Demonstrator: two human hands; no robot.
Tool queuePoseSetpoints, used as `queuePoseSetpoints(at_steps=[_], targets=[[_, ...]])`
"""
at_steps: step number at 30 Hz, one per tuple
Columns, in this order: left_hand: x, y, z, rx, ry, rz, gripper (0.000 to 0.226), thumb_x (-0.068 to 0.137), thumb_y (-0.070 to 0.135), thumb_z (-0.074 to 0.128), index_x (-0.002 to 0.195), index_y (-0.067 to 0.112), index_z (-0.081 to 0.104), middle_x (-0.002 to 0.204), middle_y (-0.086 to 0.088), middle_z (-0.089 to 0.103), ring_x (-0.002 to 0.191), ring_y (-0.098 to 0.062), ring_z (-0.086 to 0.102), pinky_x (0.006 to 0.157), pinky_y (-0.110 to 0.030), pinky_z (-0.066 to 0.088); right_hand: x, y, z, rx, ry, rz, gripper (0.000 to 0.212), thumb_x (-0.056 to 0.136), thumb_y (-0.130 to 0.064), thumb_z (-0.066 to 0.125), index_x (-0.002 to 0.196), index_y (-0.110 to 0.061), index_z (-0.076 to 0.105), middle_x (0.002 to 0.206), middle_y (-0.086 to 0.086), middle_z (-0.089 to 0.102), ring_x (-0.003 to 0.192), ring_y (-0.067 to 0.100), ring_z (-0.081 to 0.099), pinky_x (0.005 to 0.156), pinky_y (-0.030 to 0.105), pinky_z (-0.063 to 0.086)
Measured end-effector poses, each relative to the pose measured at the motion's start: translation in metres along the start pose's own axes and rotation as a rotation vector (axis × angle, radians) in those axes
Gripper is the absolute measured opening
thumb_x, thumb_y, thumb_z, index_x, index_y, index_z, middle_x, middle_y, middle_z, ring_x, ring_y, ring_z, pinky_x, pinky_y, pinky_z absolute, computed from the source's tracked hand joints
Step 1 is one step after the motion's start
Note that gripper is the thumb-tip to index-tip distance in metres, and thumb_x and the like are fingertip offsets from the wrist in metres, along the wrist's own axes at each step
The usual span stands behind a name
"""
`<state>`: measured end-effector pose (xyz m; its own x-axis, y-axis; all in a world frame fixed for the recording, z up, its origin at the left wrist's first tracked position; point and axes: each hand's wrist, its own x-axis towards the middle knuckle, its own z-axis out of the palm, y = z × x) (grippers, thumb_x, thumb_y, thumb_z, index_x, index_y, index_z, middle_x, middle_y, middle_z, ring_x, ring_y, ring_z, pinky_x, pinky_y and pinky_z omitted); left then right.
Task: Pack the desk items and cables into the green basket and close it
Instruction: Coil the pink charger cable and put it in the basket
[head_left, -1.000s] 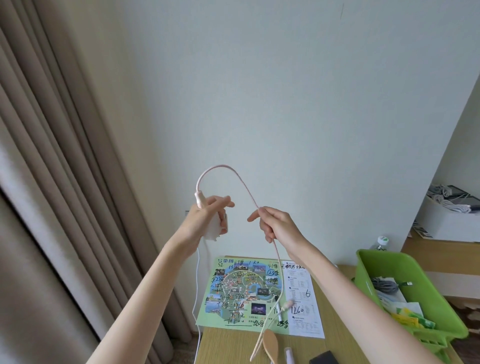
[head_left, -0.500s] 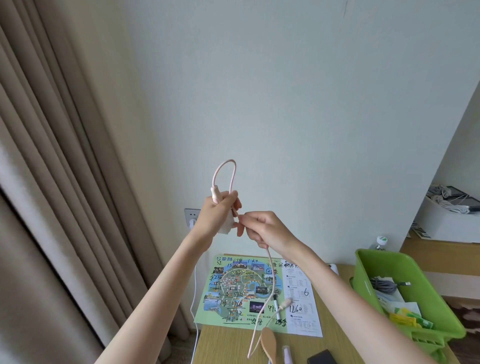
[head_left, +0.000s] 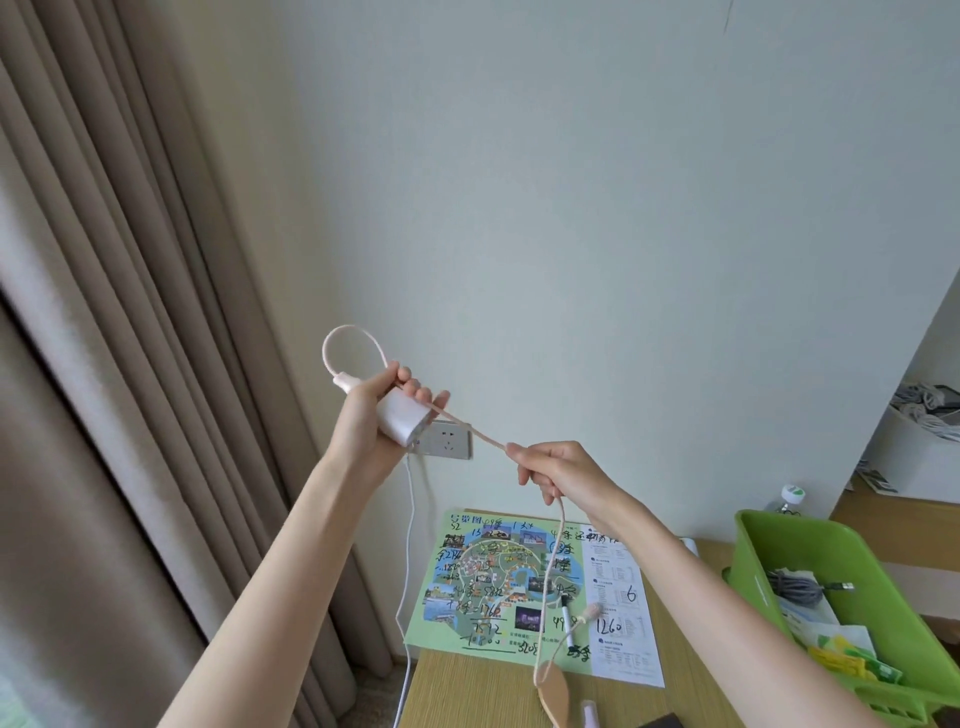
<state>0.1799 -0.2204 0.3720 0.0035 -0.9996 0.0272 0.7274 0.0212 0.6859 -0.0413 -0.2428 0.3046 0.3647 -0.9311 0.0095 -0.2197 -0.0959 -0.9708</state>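
Note:
My left hand (head_left: 371, 415) is raised in front of the wall and grips a white charger block (head_left: 401, 418). A pale pink cable (head_left: 347, 332) loops up from the block. The cable then runs taut down and right to my right hand (head_left: 558, 470), which pinches it. Below that hand the cable hangs down to the wooden desk (head_left: 483, 691), its plug end (head_left: 591, 611) lying over the map. The green basket (head_left: 810, 556) stands open at the right, holding a grey cable (head_left: 795, 584), papers and yellow-green packets.
A colourful map sheet (head_left: 498, 577) with a marker pen (head_left: 567, 618) lies on the desk. A wall socket (head_left: 447, 441) feeds a white cord (head_left: 410, 519) that drops beside the desk. Beige curtains (head_left: 130, 364) hang left. A white box (head_left: 914, 452) sits on a shelf at the right.
My right hand has pulled away from the left hand, down and right, drawing the pink cable taut. The loop above the charger has shrunk and tilted left.

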Motion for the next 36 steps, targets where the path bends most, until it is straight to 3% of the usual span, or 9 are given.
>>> queuePoseSetpoints(at_steps=[3, 6, 12, 16, 20, 22, 25, 29, 36], targets=[[-0.004, 0.012, -0.011, 0.020, -0.034, 0.008, 0.012, 0.098, 0.008, 0.045, 0.089, 0.008, 0.052, 0.061, 0.001, 0.042, 0.049, -0.011, 0.044, 0.059, -0.025, 0.051, 0.009, 0.007, -0.001, 0.079, 0.036, 0.036, 0.032, 0.087, -0.038, 0.067, 0.065, -0.016, 0.064, 0.054, -0.002, 0.037, 0.054, 0.012, 0.037, 0.066, 0.025, 0.043], [-0.005, 0.019, -0.020, 0.128, -0.025, 0.010, 0.014, 0.098, 0.005, 0.043, 0.097, 0.011, 0.055, 0.062, 0.001, 0.044, 0.048, -0.010, 0.042, 0.053, -0.023, 0.048, 0.014, 0.011, -0.002, 0.175, 0.047, 0.043, 0.031, 0.089, -0.024, 0.065, 0.058, -0.020, 0.066, 0.071, 0.007, 0.042, 0.062, 0.015, 0.040, 0.074, 0.029, 0.042], [0.005, 0.011, -0.029, 0.515, 0.089, -0.140, 0.012, 0.097, 0.018, 0.054, 0.089, 0.009, 0.056, 0.057, 0.000, 0.045, 0.042, -0.010, 0.043, 0.043, -0.022, 0.045, 0.021, -0.010, -0.006, 0.156, 0.059, -0.078, 0.014, 0.091, -0.013, 0.060, 0.080, -0.014, 0.068, 0.067, 0.004, 0.050, 0.057, 0.011, 0.041, 0.063, 0.024, 0.038], [0.013, -0.005, -0.028, 0.821, 0.016, -0.228, 0.042, 0.075, 0.050, 0.076, 0.084, 0.012, 0.060, 0.068, -0.001, 0.059, 0.055, -0.011, 0.052, 0.049, -0.027, 0.048, 0.025, -0.036, 0.003, 0.032, -0.021, -0.200, 0.010, 0.091, -0.013, 0.063, 0.085, -0.011, 0.070, 0.070, 0.007, 0.052, 0.053, 0.006, 0.039, 0.054, 0.020, 0.033], [0.014, -0.026, -0.020, 0.986, -0.197, -0.284, 0.061, 0.063, 0.065, 0.074, 0.092, 0.012, 0.066, 0.078, 0.001, 0.066, 0.066, -0.010, 0.058, 0.053, -0.027, 0.050, 0.031, -0.046, 0.010, -0.104, -0.047, -0.250, 0.012, 0.089, -0.014, 0.066, 0.091, -0.005, 0.073, 0.061, 0.002, 0.051, 0.055, 0.009, 0.037, 0.050, 0.017, 0.030], [0.014, -0.035, -0.018, 1.001, -0.259, -0.306, 0.065, 0.068, 0.063, 0.073, 0.102, 0.008, 0.065, 0.083, -0.002, 0.069, 0.070, -0.010, 0.060, 0.054, -0.027, 0.050, 0.032, -0.046, 0.008, -0.133, -0.042, -0.258, 0.011, 0.089, -0.010, 0.066, 0.091, -0.002, 0.072, 0.065, 0.007, 0.056, 0.052, 0.006, 0.040, 0.050, 0.014, 0.032], [0.016, -0.041, -0.017, 0.993, -0.358, -0.320, 0.041, 0.087, 0.044, 0.065, 0.097, 0.005, 0.063, 0.092, -0.010, 0.071, 0.073, -0.014, 0.059, 0.055, -0.027, 0.050, 0.034, -0.043, 0.001, -0.106, 0.007, -0.240, 0.011, 0.087, -0.010, 0.069, 0.095, -0.002, 0.068, 0.063, 0.000, 0.058, 0.048, -0.001, 0.044, 0.049, 0.010, 0.034], [0.017, -0.047, -0.016, 0.948, -0.427, -0.323, 0.027, 0.097, 0.032, 0.054, 0.088, 0.009, 0.064, 0.080, -0.013, 0.067, 0.065, -0.023, 0.052, 0.059, -0.030, 0.046, 0.036, -0.038, -0.008, -0.036, 0.047, -0.209, 0.009, 0.088, -0.011, 0.067, 0.089, -0.007, 0.060, 0.058, -0.004, 0.056, 0.052, 0.006, 0.047, 0.049, 0.017, 0.037], [0.019, -0.034, -0.015, 0.714, -0.327, -0.182, 0.028, 0.099, 0.032, 0.051, 0.084, 0.016, 0.069, 0.065, 0.000, 0.057, 0.051, -0.013, 0.047, 0.052, -0.023, 0.044, 0.033, -0.006, -0.029, 0.096, 0.140, -0.057, 0.031, 0.094, -0.039, 0.058, 0.078, -0.013, 0.062, 0.055, -0.011, 0.041, 0.052, 0.009, 0.039, 0.064, 0.027, 0.039]])
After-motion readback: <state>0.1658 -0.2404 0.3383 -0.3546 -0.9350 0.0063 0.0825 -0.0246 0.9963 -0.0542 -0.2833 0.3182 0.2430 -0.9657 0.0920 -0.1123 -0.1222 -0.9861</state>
